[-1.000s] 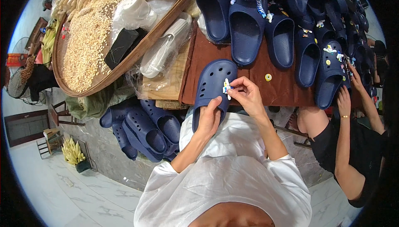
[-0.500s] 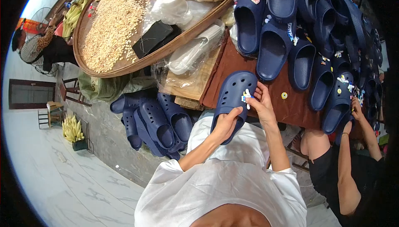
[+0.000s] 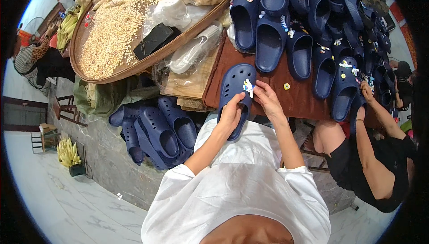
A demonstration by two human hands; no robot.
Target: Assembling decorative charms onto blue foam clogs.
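Note:
A navy blue clog with round vent holes is held in front of me, toe pointing away. My left hand grips it at the foot opening, with the thumb up near the charm. A white, cartoon-like shoe charm with coloured spots sits on the right side of its upper. My right hand pinches the clog's right edge beside this charm; its fingertips touch the charm, and some fingers are partly hidden. A small round yellow-rimmed charm lies on the brown tabletop to the right.
Many navy clogs, several with charms, cover the table's right side. More clogs are heaped at lower left. A round woven tray of corn kernels stands at upper left. At right, a co-worker's hand is by another clog.
My view has shifted, so the scene sits further left and up. My left thumb has moved up toward the charm, and my right fingers have shifted from over it to beside it.

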